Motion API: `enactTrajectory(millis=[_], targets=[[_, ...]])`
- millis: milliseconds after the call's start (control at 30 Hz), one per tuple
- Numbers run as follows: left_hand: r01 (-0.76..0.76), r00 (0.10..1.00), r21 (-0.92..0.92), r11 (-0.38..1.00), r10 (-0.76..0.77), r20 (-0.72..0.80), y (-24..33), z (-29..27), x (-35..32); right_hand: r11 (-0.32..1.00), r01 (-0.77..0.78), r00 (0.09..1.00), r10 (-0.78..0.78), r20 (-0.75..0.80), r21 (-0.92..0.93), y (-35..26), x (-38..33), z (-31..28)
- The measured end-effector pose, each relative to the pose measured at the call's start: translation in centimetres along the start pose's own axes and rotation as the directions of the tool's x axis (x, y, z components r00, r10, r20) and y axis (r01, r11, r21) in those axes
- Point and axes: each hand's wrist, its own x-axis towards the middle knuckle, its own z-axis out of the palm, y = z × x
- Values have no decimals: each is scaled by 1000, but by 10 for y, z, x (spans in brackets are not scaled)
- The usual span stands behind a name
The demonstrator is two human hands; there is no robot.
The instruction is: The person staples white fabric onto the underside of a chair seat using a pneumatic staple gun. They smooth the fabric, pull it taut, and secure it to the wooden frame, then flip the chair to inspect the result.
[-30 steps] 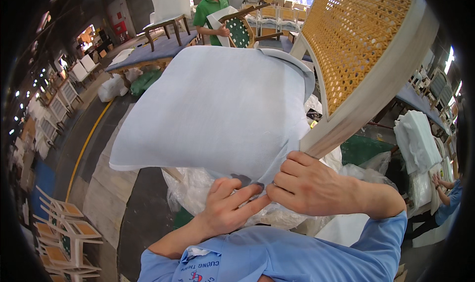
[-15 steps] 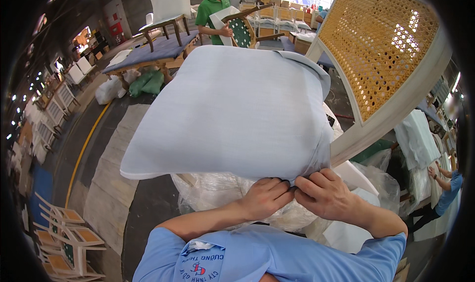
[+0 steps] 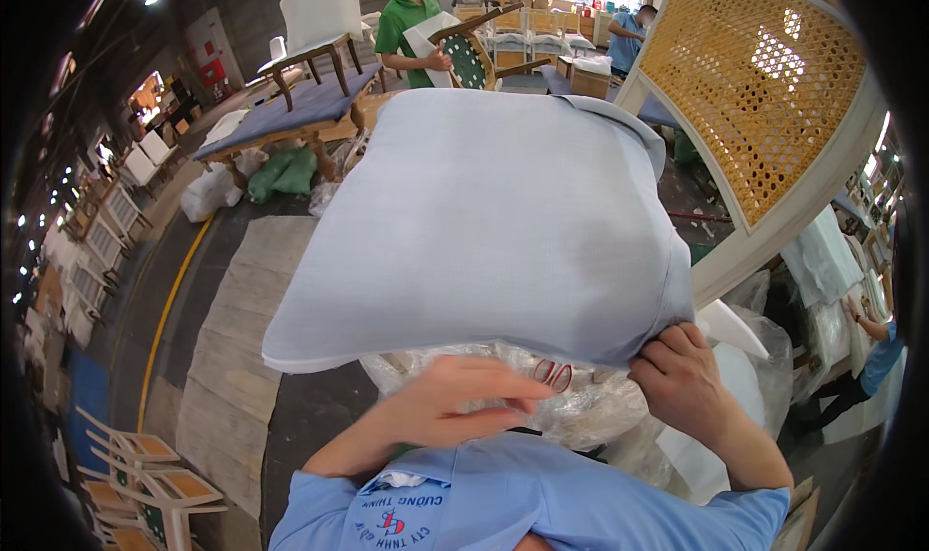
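Note:
A chair seat covered in pale bluish-white fabric lies in front of me, its loose cloth folded at the far right corner. My right hand pinches the fabric at the seat's near right corner, close to the white chair frame. The chair's woven cane back rises to the right. Below the seat's near edge, my left hand is apart from the cloth, somewhat blurred, with fingers stretched toward the right. Beside its fingertips, red scissor-like handles show against clear plastic wrap.
Beyond the seat, a person in green holds an upturned chair. A covered chair stands on a padded table at the far left. Stacked chair frames are at lower left. A person in blue works at right.
My left hand has left the seat's near edge and moved left and down. My right hand, still at the cloth, appears farther right, as does the seat. The red handles have come into view.

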Motion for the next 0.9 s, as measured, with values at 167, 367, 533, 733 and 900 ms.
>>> enactTrajectory(millis=[167,367,533,733,900], targets=[[156,683,525,837,292,-669,36,-71,-67,877,73,958,70,-277,474,-64,-2,3],[556,549,509,657,170,-818,-10,-106,-82,472,-409,796,602,54,781,-95,6,62],[460,569,507,729,196,-799,-39,-121,-98,137,-393,601,787,141,909,-89,5,98],[330,595,454,828,191,-781,-56,-121,-90,3,-330,537,823,185,944,-83,9,121],[371,748,571,733,128,-651,1,-150,-96,-26,-413,548,792,271,911,-103,-3,97]])
